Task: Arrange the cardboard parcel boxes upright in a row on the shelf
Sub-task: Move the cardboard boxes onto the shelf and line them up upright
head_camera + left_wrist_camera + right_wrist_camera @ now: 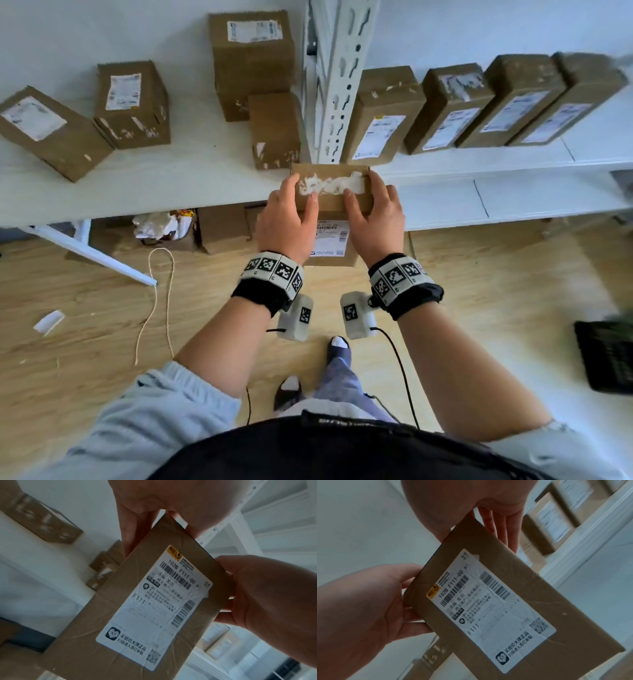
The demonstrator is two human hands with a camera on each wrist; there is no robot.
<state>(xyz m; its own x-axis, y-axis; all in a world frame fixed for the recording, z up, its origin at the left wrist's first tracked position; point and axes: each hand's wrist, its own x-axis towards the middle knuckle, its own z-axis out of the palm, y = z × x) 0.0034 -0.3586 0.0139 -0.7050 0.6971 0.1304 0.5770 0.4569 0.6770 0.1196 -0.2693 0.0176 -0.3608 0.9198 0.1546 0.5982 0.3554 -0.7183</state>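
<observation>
In front of the shelf (513,161), both hands, left (286,222) and right (373,219), have a grip on the box (330,192) by its sides, keeping it upright, probably so it can join the row (479,106) standing label-out.

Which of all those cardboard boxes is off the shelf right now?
The box held between the left hand and right hand, in front of the shelf; the others rest on it.
</observation>
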